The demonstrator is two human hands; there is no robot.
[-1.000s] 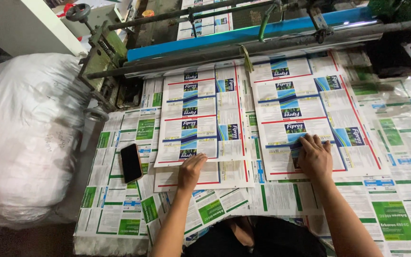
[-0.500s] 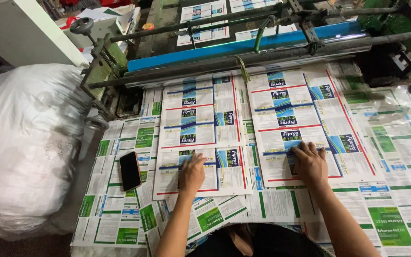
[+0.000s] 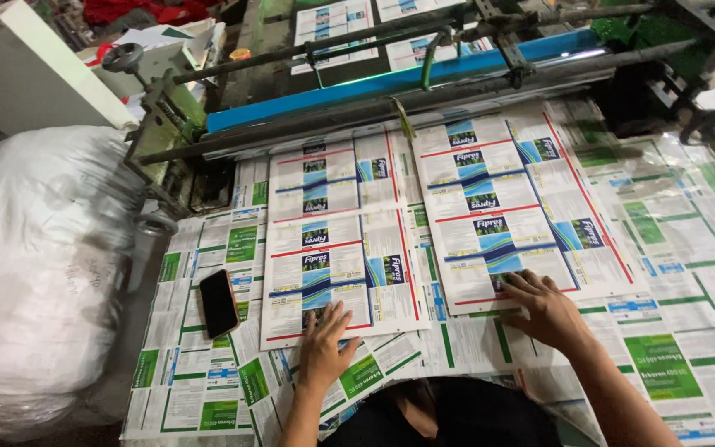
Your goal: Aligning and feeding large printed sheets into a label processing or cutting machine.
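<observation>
Landmark: the blue roller bar (image 3: 399, 79) of the machine, running across the top of the counter (image 3: 705, 273); every place below is given from it.
Left stack: a pile of printed sheets (image 3: 337, 232) lies just below the blue roller bar, left of its middle, with its far edge tucked close against the machine.
Right stack: a second pile of printed sheets (image 3: 506, 207) lies below the bar's right half, just beside the first, a narrow gap between them.
Left hand: the left hand (image 3: 324, 348) rests flat, fingers spread, on the near edge of the left stack, gripping nothing; the flat press looks meant to keep the pile square.
Right hand: the right hand (image 3: 544, 310) is likewise open and flat on the near edge of the right stack, well apart from the left hand.
Why flat: thin glossy sheets slide easily, so weight on the near edge likely keeps them aligned.
Look of sheets: white, ruled with red lines, repeated blue-and-green label panels in a grid.
Underlay: green-and-white printed sheets (image 3: 664, 364) cover the counter beneath.
Phone: a dark phone (image 3: 218, 303) lies left of the left stack, clear of both hands.
Sack: a big white sack (image 3: 35, 273) stands far left of the bar.
</observation>
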